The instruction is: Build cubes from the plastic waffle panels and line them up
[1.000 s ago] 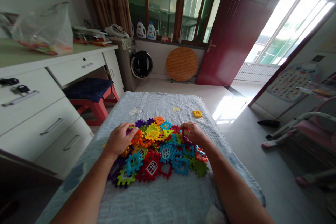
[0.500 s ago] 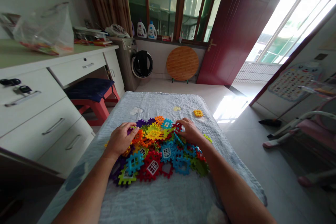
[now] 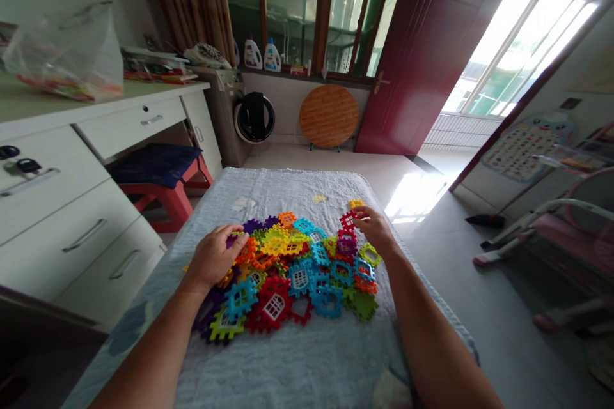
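A heap of interlocking plastic pieces in many colours lies on the cloth-covered surface [image 3: 259,364]. Among them are a red piece with a white window [image 3: 274,307], a blue windowed piece [image 3: 300,278] and yellow pieces [image 3: 278,243]. My left hand [image 3: 214,257] rests at the heap's left edge, fingers closed around a purple piece [image 3: 231,240]. Beyond the heap's right side, my right hand [image 3: 373,228] pinches a small red windowed piece [image 3: 348,220]. Just behind that piece is a yellow one [image 3: 355,204], partly covered.
On the left are a white desk [image 3: 163,99] with drawers and a red stool [image 3: 175,198] with a dark cushion. A washing machine [image 3: 230,86] and a round wooden board [image 3: 329,116] stand at the back. At right is a pink chair [image 3: 566,217].
My right hand has moved right and away from the heap with the red piece, uncovering pieces on that side. My left hand has barely moved. The camera view has shifted slightly.
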`<state>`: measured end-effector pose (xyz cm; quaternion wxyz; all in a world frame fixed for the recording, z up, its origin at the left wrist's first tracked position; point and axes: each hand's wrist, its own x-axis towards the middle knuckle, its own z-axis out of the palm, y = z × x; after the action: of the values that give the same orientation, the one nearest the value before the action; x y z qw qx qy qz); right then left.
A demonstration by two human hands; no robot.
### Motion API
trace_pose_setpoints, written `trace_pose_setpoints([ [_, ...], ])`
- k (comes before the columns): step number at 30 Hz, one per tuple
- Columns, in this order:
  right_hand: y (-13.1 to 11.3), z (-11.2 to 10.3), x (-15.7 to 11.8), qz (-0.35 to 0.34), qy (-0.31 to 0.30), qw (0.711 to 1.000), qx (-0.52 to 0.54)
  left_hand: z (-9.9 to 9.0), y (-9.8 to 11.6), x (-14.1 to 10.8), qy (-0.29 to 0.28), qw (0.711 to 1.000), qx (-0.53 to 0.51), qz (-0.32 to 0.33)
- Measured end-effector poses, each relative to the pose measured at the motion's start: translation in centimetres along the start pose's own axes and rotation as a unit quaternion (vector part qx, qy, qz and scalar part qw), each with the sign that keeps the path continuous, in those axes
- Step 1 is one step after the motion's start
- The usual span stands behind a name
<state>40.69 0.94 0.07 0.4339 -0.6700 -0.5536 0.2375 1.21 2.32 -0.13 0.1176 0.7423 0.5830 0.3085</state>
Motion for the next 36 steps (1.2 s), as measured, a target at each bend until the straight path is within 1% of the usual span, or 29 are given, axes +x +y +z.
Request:
trace_pose_setpoints([
  [3,0.2,0.0,-0.3,-0.026,0.016,0.994,-0.105,0.1,-0.2,0.0,0.008,1.0,-0.003,0.002],
  [5,0.0,0.1,-0.5,-0.046,0.019,0.987,-0.15,0.1,-0.2,0.0,0.01,1.0,-0.002,0.001],
  [8,-0.2,0.0,-0.7,-0.064,-0.028,0.983,-0.171,0.1,-0.2,0.0,0.006,1.0,0.002,-0.002],
  [10,-0.3,-0.2,-0.7,-0.066,-0.056,0.982,-0.171,0.1,-0.2,0.1,0.003,1.0,0.005,-0.002],
  [11,-0.2,-0.3,-0.7,-0.063,-0.058,0.982,-0.17,0.1,-0.2,0.1,0.003,1.0,0.005,-0.001],
  [15,0.2,-0.8,-0.6,-0.036,-0.039,0.983,-0.175,0.0,-0.1,0.1,0.01,1.0,0.002,-0.001],
  [18,0.5,-1.0,-0.6,-0.021,-0.044,0.985,-0.168,-0.1,0.1,0.1,0.011,1.0,-0.001,-0.004],
  [21,0.4,-0.9,-0.8,-0.021,-0.056,0.984,-0.166,-0.1,0.1,0.0,0.007,1.0,-0.002,-0.008],
  [25,-0.2,-0.4,-1.2,-0.016,-0.091,0.981,-0.169,0.0,0.1,0.0,0.004,1.0,-0.001,-0.007],
  [27,-0.4,-0.3,-1.2,-0.007,-0.105,0.983,-0.15,0.0,0.0,0.0,0.006,1.0,0.001,-0.006],
  [30,-0.3,-0.2,-1.1,0.015,-0.09,0.991,-0.094,0.1,0.0,0.0,0.007,1.0,0.003,-0.008],
  [32,-0.4,-0.2,-1.1,0.024,-0.091,0.993,-0.069,0.1,-0.1,0.0,0.003,1.0,0.004,-0.009],
  [36,-1.1,-0.2,-1.5,0.049,-0.145,0.987,-0.046,0.1,-0.2,0.1,-0.005,1.0,0.006,-0.007],
])
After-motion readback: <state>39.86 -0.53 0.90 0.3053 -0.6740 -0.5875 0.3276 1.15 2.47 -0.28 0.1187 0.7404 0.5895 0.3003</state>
